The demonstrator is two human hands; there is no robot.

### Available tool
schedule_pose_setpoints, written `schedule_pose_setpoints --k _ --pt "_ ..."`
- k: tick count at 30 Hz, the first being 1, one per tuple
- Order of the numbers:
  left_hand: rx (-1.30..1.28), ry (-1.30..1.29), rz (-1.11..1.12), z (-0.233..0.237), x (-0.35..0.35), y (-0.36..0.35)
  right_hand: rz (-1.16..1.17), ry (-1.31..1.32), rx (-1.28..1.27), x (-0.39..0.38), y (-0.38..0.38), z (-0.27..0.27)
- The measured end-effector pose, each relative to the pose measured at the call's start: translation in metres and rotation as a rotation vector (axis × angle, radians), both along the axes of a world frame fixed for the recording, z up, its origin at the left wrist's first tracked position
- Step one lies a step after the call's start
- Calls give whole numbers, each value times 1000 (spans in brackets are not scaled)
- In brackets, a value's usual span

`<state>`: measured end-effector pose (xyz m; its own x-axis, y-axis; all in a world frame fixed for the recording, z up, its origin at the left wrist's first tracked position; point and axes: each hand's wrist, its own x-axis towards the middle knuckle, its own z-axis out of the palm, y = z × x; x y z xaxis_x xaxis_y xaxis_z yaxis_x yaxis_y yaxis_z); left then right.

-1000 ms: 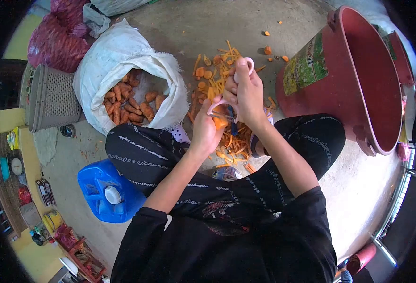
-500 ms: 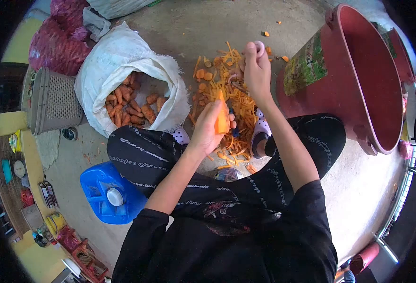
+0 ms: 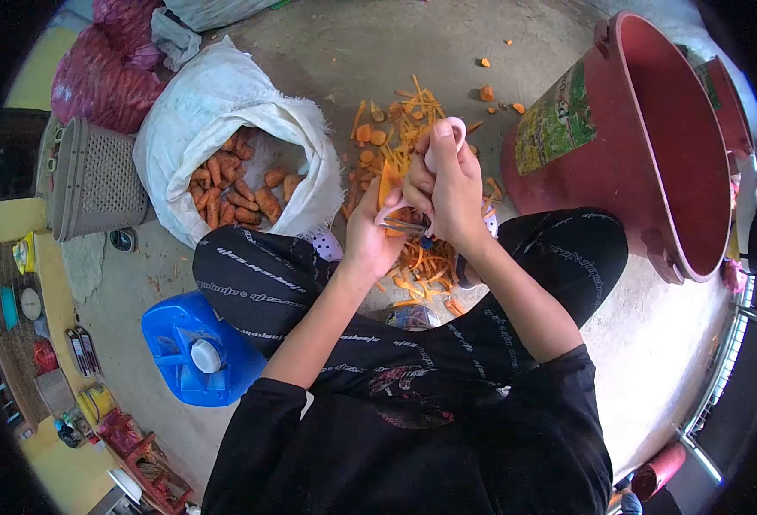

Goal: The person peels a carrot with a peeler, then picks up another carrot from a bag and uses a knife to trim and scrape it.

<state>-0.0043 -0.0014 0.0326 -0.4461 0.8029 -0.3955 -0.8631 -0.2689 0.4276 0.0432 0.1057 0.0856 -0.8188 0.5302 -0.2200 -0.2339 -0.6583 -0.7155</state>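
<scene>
My left hand [image 3: 370, 239] is closed around a peeled orange carrot [image 3: 386, 185], which points away from me. In my right hand [image 3: 459, 196] is a pale pink vegetable peeler [image 3: 406, 227]; its looped handle rises above my thumb. The metal blade lies against the near part of the carrot, beside my left fingers, and the two hands almost meet. Below them, a pile of carrot peelings and cut ends [image 3: 426, 273] spreads over the floor between my feet, partly hidden by my hands.
At the left, an open white sack [image 3: 211, 99] holds unpeeled carrots [image 3: 239, 199]. A big red bucket [image 3: 567, 163] stands at the right, close to my knee. A blue jerrycan [image 3: 172, 322] is by my left thigh. A grey perforated basket [image 3: 104, 184] and red mesh sacks [image 3: 104, 86] lie farther left.
My right hand has come down and toward me with the peeler, from beyond the carrot to my left hand. A carrot piece shows on the floor near where that hand was.
</scene>
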Motion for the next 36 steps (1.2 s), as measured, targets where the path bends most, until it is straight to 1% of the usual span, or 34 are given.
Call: schedule_pose_setpoints --k 3,6,9,12,15,18,19,22,25,28,29,32,33,35,36 --pt "21 -13 32 0 3 1 -47 -19 4 -3 1 -1" --pt "23 -5 40 -5 4 1 -57 -57 -83 -6 5 -4" --pt "43 28 16 -7 6 0 65 -70 -85 -6 7 -6" --pt "44 76 -2 -3 5 -1 140 -93 -28 -11 11 -2" --pt "23 93 3 -3 5 -1 160 -108 -87 -16 13 -6" --pt "62 60 6 -8 3 -2 40 -205 -217 -21 12 -11" --pt "86 42 2 -9 2 -1 9 -199 -221 -22 11 -13" --pt "85 58 4 -4 3 -2 9 -217 -207 -21 11 -11" --pt "-6 72 14 -1 7 1 112 -187 -134 -21 18 -9" --pt "42 97 -112 -15 15 -8 36 -204 -65 -28 30 -8" --pt "5 -10 -101 -18 22 -7 84 -213 -43 -29 38 -8" --pt "-56 50 -119 -16 21 -6 62 -139 15 -40 54 -49" --pt "-89 128 -157 -12 23 -8 -18 -172 62 -43 61 -53" --pt "-72 82 -215 -10 21 -8 -186 -234 150 -44 73 -60" --pt "-60 50 -249 -9 22 -7 -194 -287 287 -42 73 -60"
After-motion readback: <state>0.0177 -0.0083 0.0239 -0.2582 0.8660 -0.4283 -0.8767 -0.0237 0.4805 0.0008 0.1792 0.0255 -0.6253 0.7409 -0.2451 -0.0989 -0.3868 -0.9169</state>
